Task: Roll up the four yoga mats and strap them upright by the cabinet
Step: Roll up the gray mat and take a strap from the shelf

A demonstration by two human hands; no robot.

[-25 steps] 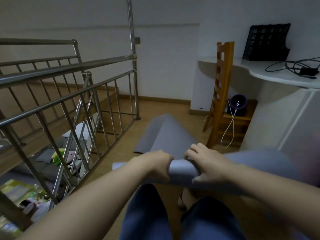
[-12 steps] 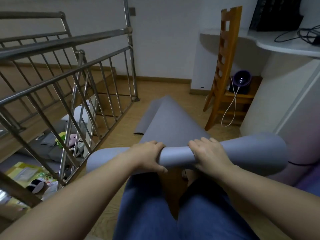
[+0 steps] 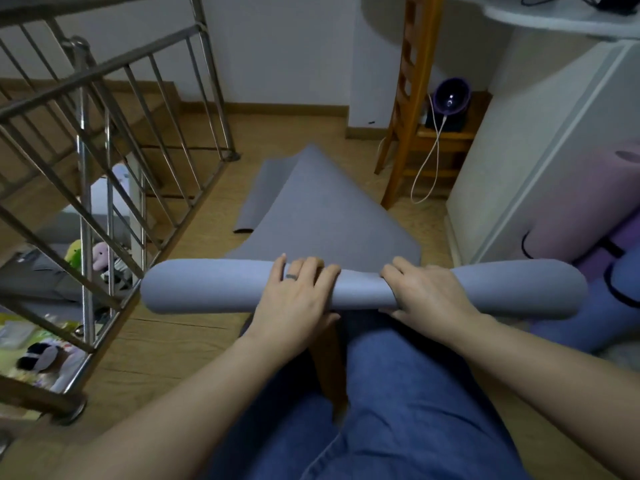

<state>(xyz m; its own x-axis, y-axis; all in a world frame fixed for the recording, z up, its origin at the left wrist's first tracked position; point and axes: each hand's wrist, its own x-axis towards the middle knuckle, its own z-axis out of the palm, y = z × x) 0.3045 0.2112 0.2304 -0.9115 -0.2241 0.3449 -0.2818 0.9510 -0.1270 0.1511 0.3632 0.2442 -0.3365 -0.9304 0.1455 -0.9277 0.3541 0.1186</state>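
A grey yoga mat (image 3: pixel 207 289) is partly rolled, and the roll lies crosswise above my knees. My left hand (image 3: pixel 298 296) grips the roll left of its middle, fingers over the top and thumb underneath. Just to the right, my right hand (image 3: pixel 426 292) curls round it the same way. The unrolled part of the mat (image 3: pixel 322 209) stretches away over the wooden floor. Three rolled mats lean by the white cabinet (image 3: pixel 540 140) at the right: a pink one (image 3: pixel 581 216), a purple one (image 3: pixel 623 237) and a blue one (image 3: pixel 620 285), with black straps on them.
A steel stair railing (image 3: pixel 114 140) runs along the left, with a drop to the room below. A wooden chair (image 3: pixel 412 98) stands ahead right, with a small fan (image 3: pixel 450 97) and a white cable on its seat. A white desk top (image 3: pixel 554 15) overhangs it.
The roll has moved forward along the mat and grown thicker, with both hands turning over it. The view has tilted down toward my lap.
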